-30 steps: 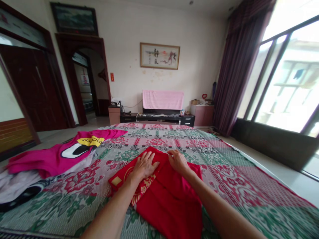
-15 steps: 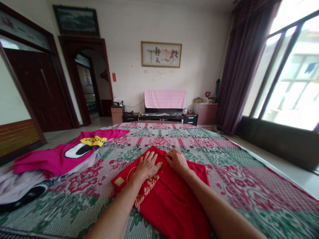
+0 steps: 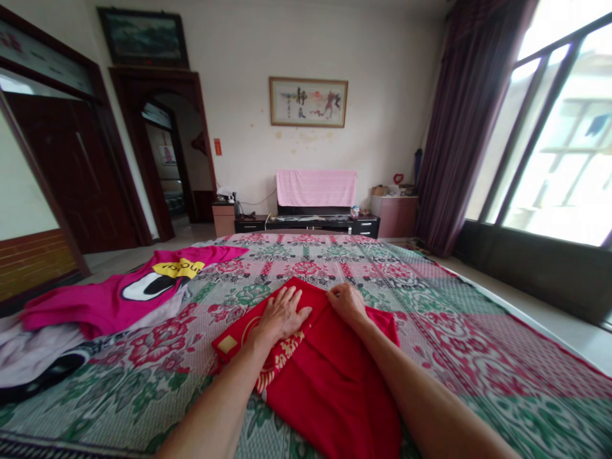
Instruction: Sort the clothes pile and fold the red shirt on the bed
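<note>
A red garment (image 3: pixel 329 376) with a gold print lies partly folded on the patterned bedspread (image 3: pixel 162 395), straight in front of me. Its left part is folded over, and the gold print shows there beside a small gold square. My left hand (image 3: pixel 284 313) rests flat on this folded part, fingers spread. At the far edge of the cloth, my right hand (image 3: pixel 347 305) has its fingers curled down and pinches the red fabric. Both forearms cover parts of the garment, so whether it is a shirt cannot be made out.
To the left lies a heap of clothes, with a magenta shirt (image 3: pixel 109 299) on top and pale and black cloth (image 3: pixel 45 366) under it. Beyond the bed stands a low black cabinet (image 3: pixel 251 226) with a pink towel (image 3: pixel 316 188) draped above it. A window (image 3: pixel 559 134) is at right.
My right hand has slid a little to the right along the garment's far edge. My left hand stays pressed on the fold. The view has shifted slightly.
</note>
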`<action>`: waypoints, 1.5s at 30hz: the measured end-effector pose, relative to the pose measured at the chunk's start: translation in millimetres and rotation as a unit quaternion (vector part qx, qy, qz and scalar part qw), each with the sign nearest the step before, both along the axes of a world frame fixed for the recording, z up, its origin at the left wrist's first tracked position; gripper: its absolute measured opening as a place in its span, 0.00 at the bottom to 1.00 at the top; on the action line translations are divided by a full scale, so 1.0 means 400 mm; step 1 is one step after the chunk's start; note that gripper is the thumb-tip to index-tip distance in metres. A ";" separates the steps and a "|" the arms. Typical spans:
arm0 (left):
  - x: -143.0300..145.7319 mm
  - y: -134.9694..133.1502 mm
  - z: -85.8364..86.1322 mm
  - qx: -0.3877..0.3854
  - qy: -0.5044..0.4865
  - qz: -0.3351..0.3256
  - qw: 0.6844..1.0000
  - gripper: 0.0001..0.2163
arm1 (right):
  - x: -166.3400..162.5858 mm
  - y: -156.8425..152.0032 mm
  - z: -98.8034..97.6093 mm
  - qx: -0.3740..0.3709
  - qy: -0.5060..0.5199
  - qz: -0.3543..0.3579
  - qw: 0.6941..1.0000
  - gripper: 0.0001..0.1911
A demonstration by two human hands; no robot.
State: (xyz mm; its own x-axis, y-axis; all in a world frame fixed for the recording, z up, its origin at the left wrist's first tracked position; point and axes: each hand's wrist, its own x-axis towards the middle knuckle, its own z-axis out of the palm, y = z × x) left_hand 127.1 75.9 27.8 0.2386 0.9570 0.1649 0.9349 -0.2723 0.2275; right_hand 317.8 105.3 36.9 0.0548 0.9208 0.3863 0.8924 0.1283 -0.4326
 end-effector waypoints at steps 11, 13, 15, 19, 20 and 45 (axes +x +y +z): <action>0.004 -0.003 0.008 -0.020 0.004 0.002 1.000 0.31 | -0.023 -0.024 0.016 0.090 -0.074 0.258 0.959 0.20; 0.003 -0.002 0.006 -0.006 0.005 0.000 1.000 0.31 | -0.024 -0.023 0.008 0.067 -0.095 0.268 0.957 0.19; 0.002 -0.002 0.004 0.026 0.005 -0.008 1.000 0.30 | -0.022 -0.020 0.000 0.032 -0.109 0.257 0.960 0.19; 0.000 -0.001 0.002 0.088 -0.004 -0.014 0.996 0.29 | -0.015 -0.011 -0.009 0.005 -0.116 0.247 0.962 0.19; 0.000 -0.001 0.001 0.086 -0.005 -0.007 0.996 0.29 | -0.014 -0.009 -0.009 0.004 -0.117 0.245 0.962 0.19; -0.114 -0.181 0.045 0.080 0.038 0.024 0.996 0.21 | -0.021 -0.030 -0.010 -0.022 -0.108 0.197 0.974 0.21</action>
